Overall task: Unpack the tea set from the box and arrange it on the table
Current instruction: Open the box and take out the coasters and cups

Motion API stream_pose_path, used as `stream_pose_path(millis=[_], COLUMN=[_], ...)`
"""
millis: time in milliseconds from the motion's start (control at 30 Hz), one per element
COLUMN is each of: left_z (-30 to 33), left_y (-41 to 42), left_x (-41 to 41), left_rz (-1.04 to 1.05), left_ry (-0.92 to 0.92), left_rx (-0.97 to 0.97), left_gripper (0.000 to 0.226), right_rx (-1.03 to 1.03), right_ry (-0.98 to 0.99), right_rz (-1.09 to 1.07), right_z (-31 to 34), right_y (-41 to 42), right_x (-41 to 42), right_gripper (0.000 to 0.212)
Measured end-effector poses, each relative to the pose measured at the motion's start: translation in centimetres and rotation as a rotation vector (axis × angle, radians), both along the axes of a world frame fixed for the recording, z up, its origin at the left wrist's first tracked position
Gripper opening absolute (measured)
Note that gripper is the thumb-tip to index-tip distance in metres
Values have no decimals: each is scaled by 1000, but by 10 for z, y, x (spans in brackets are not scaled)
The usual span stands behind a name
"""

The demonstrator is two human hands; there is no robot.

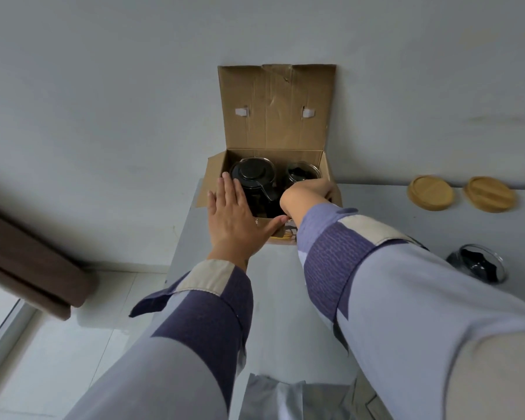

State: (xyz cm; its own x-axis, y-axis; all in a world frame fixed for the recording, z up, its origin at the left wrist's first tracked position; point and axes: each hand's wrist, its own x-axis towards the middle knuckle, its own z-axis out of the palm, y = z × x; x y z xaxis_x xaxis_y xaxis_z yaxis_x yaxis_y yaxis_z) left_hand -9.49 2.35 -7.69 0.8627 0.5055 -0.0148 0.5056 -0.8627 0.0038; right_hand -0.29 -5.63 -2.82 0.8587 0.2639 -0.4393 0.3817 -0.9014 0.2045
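- My left hand [235, 221] lies flat with straight fingers against the near left corner of the cardboard box [273, 165]; it grips nothing, and the thumb points along the front edge of the box.
- My right hand [311, 192] reaches down into the right part of the box. Its fingers are hidden behind the wrist, so I cannot tell if they grasp something.
- Just beyond the left fingertips, inside the box, stands a dark glass teapot [253, 177] with a black lid. Beside it, just above the right hand, is a glass cup [303, 172] with something dark inside.
- The box lid [275, 107] stands open and leans on the wall [103, 86] behind.
- Far to the right of the right hand, two round wooden coasters [430, 193] lie side by side near the wall.
- Right of my right sleeve, nearer to me, another glass cup [478, 263] lies tilted on the grey table [279, 283].
- Below the sleeves, at the near edge, lies silver wrapping [273, 398].
- Left of the left arm I see white floor tiles [58, 359] and a brown curtain [28, 262].
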Motion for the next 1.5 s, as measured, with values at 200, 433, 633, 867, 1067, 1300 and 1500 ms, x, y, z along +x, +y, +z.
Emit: stream_pose_path(millis=[200, 433, 633, 867, 1067, 1300, 1500], left_z=[2, 4, 4, 7, 8, 4, 5], left_y=[-1, -4, -4, -5, -7, -5, -31], left_x=[1, 1, 1, 2, 4, 2, -9], left_rz=[9, 18, 23, 42, 59, 52, -14], left_ry=[14, 3, 15, 39, 40, 11, -176], left_rx=[2, 5, 9, 2, 6, -4, 18], left_gripper=[121, 120, 121, 122, 122, 123, 80], right_rx=[-12, 25, 221, 642, 1096, 1245, 1277], right_ry=[29, 152, 11, -35, -122, -188, -185], right_rz=[-108, -60, -11, -145, -315, -362, -344], right_z=[-5, -8, 31, 40, 20, 0, -6], right_y=[2, -4, -21, -55, -81, -103, -136], right_x=[5, 17, 15, 16, 3, -6, -21], right_gripper=[23, 65, 67, 88, 80, 73, 71])
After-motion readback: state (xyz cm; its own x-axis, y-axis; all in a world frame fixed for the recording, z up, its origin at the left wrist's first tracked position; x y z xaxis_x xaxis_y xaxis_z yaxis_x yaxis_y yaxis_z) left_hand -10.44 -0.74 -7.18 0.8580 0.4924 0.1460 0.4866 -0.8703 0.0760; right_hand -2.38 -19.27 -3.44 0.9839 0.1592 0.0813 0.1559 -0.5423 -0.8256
